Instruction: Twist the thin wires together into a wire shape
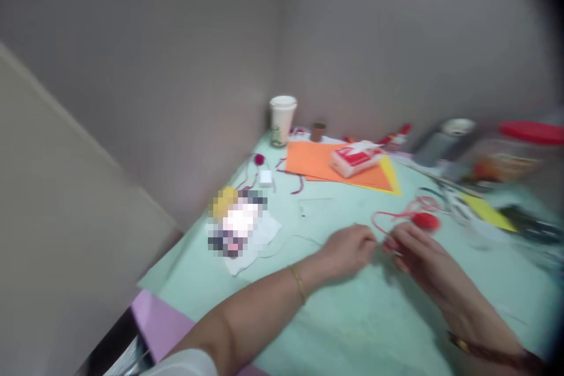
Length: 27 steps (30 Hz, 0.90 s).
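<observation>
Both of my hands rest low over a pale green table cover [335, 329]. My left hand [348, 249] is curled, its fingertips pinched together near the right hand. My right hand [418, 252] is also closed in a pinch, fingertips meeting the left ones. A thin red ribbon [388, 215] loops from between the fingertips towards a red pom-pom [425, 221] lying just beyond the right hand. The picture is motion-blurred, so what exactly each pinch holds is unclear.
At the back stand a white paper cup [282, 120], a small brown spool [318, 131], orange paper [317, 161] with a tissue pack [355, 158], a red-lidded jar [515, 155]. A magenta pom-pom [259, 159] and white cloth [255, 241] lie left. Grey walls enclose the corner.
</observation>
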Available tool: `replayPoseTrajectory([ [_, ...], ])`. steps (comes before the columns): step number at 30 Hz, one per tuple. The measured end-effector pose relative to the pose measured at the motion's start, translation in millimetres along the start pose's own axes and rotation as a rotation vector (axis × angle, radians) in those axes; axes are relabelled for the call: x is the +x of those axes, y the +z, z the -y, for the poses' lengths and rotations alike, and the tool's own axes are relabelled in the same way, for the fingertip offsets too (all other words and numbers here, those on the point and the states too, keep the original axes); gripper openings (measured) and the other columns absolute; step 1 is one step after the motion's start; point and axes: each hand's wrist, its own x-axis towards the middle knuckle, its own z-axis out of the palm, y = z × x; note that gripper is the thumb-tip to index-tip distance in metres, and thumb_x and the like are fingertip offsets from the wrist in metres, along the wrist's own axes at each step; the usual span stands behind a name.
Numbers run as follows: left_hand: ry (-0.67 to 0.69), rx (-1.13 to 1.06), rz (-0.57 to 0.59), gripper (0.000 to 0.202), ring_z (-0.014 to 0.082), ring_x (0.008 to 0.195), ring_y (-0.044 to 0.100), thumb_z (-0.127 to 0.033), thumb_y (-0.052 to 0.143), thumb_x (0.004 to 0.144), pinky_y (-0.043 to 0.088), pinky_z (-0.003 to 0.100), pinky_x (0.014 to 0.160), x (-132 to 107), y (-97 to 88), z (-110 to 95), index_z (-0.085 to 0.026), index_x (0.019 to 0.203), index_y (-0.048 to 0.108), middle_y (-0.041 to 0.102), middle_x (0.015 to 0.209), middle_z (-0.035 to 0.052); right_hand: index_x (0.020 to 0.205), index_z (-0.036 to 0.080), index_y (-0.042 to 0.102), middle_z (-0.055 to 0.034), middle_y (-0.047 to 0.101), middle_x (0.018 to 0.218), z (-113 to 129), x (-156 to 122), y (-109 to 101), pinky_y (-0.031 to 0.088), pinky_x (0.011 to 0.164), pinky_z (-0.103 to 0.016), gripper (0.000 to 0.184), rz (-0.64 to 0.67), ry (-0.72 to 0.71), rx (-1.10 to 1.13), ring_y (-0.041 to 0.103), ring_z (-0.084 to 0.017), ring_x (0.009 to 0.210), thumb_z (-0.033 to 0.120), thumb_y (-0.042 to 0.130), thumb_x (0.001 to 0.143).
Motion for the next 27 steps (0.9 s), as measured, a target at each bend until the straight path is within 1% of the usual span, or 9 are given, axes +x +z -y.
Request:
replayPoseTrajectory([
  [2, -0.066, -0.175, -0.073, 0.017, 0.0110, 0.070, 0.047, -0.028, 0.042, 0.085, 0.038, 0.023, 0.065, 2.9, -0.2, 1.3, -0.018, 0.080, 0.054, 0.055, 0.075, -0.0006, 0.083, 0.019, 0.058, -0.0083, 0.058, 0.099, 13.6, -2.5, 2.1, 0.044, 0.052, -0.019, 0.034, -0.024, -0.023, 0.022, 0.052, -0.017, 0.082, 0.051, 0.069, 0.078],
  [4, -0.117, -0.333, -0.106, 0.016, 0.0094, 0.063, 0.043, -0.031, 0.046, 0.084, 0.035, 0.023, 0.060, 6.1, -1.2, 0.9, -0.017, 0.079, 0.053, 0.051, 0.069, -0.0025, 0.084, 0.018, 0.058, -0.0084, 0.057, 0.100, 20.8, -3.2, -0.5, 0.046, 0.059, -0.022, 0.035, -0.035, -0.057, -0.005, 0.052, -0.019, 0.090, 0.050, 0.068, 0.077],
  [10, -0.249, -0.570, -0.116, 0.024, 0.0069, 0.050, 0.034, -0.040, 0.053, 0.082, 0.028, 0.022, 0.052, 7.3, -10.2, -10.2, -0.017, 0.076, 0.050, 0.041, 0.054, -0.0058, 0.067, 0.019, 0.044, 0.0022, 0.041, 0.058, 18.0, -0.5, -23.1, 0.033, 0.052, -0.024, 0.039, -0.123, -0.155, -0.284, 0.036, -0.011, 0.054, 0.052, 0.057, 0.081],
  [14, -0.313, -0.660, 0.021, 0.031, 0.0051, 0.048, 0.032, -0.045, 0.056, 0.081, 0.025, 0.021, 0.049, 5.4, -13.1, -13.8, -0.016, 0.073, 0.049, 0.040, 0.054, -0.0056, 0.066, 0.019, 0.046, -0.0010, 0.048, 0.064, 16.4, 3.2, -42.4, 0.032, 0.057, -0.027, 0.031, -0.283, -0.271, -0.645, 0.042, -0.014, 0.060, 0.046, 0.051, 0.082],
  [16, -0.337, -0.707, 0.078, 0.034, 0.0042, 0.047, 0.030, -0.048, 0.058, 0.080, 0.024, 0.020, 0.048, 5.0, -12.8, -13.5, -0.016, 0.073, 0.049, 0.039, 0.054, -0.0061, 0.070, 0.019, 0.052, -0.0056, 0.055, 0.077, 18.0, 2.6, -43.9, 0.035, 0.064, -0.029, 0.022, -0.440, -0.320, -0.842, 0.048, -0.019, 0.072, 0.038, 0.049, 0.080],
  [19, -0.360, -0.717, 0.011, 0.035, 0.0040, 0.045, 0.028, -0.050, 0.057, 0.080, 0.022, 0.019, 0.047, 5.3, -12.0, -12.1, -0.017, 0.074, 0.049, 0.035, 0.050, -0.0073, 0.077, 0.018, 0.057, -0.0096, 0.060, 0.089, 21.8, -1.8, -27.7, 0.036, 0.072, -0.033, 0.019, -0.631, -0.371, -0.910, 0.050, -0.024, 0.085, 0.034, 0.048, 0.079],
  [20, -0.361, -0.713, -0.025, 0.035, 0.0039, 0.045, 0.027, -0.050, 0.057, 0.081, 0.022, 0.019, 0.047, 5.7, -11.7, -11.8, -0.017, 0.074, 0.049, 0.035, 0.050, -0.0074, 0.077, 0.018, 0.057, -0.0087, 0.060, 0.086, 22.5, -3.6, -18.3, 0.037, 0.071, -0.032, 0.021, -0.590, -0.361, -0.851, 0.051, -0.023, 0.083, 0.036, 0.047, 0.081],
  [24, -0.323, -0.729, -0.098, 0.034, 0.0041, 0.045, 0.028, -0.049, 0.059, 0.080, 0.023, 0.019, 0.046, 7.3, -10.5, -11.3, -0.017, 0.076, 0.050, 0.036, 0.051, -0.0075, 0.078, 0.019, 0.057, -0.0026, 0.059, 0.075, 17.0, -6.7, 17.2, 0.038, 0.065, -0.028, 0.023, -0.161, -0.206, -0.573, 0.052, -0.017, 0.070, 0.041, 0.051, 0.079],
  [27, -0.288, -0.719, -0.151, 0.033, 0.0047, 0.045, 0.030, -0.048, 0.059, 0.079, 0.023, 0.020, 0.045, 8.5, -10.0, -11.5, -0.017, 0.077, 0.050, 0.037, 0.052, -0.0073, 0.078, 0.018, 0.059, -0.0004, 0.054, 0.065, 12.7, -6.1, 20.3, 0.035, 0.057, -0.026, 0.023, -0.030, -0.103, -0.537, 0.047, -0.015, 0.061, 0.039, 0.052, 0.077],
])
